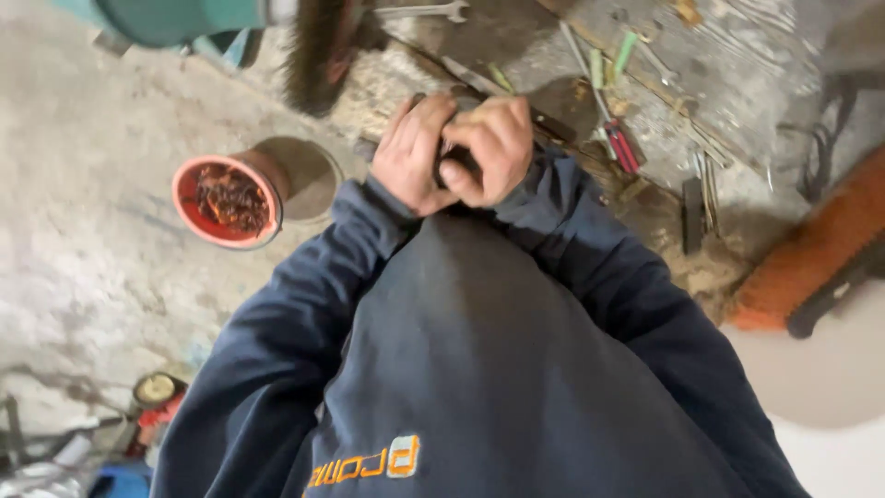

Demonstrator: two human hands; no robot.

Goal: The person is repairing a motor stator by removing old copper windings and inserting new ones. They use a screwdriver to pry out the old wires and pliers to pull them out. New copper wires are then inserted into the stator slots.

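My left hand (pixel 410 152) and my right hand (pixel 491 148) are pressed together in front of my chest, above my dark blue sweatshirt (pixel 479 369). Both hands close around a small dark object (pixel 458 164) that is almost fully hidden between the fingers; I cannot tell what it is. The hands hang over the edge of a dirty workbench (pixel 737 74) strewn with tools.
A red pot (pixel 226 198) of rusty scraps stands on the concrete floor at left. A round wire brush wheel (pixel 318 51) hangs at top. Red-handled pliers (pixel 624 148), green-handled tools (pixel 625 51) and a spanner (pixel 424 11) lie on the bench. An orange brush (pixel 811 244) is at right.
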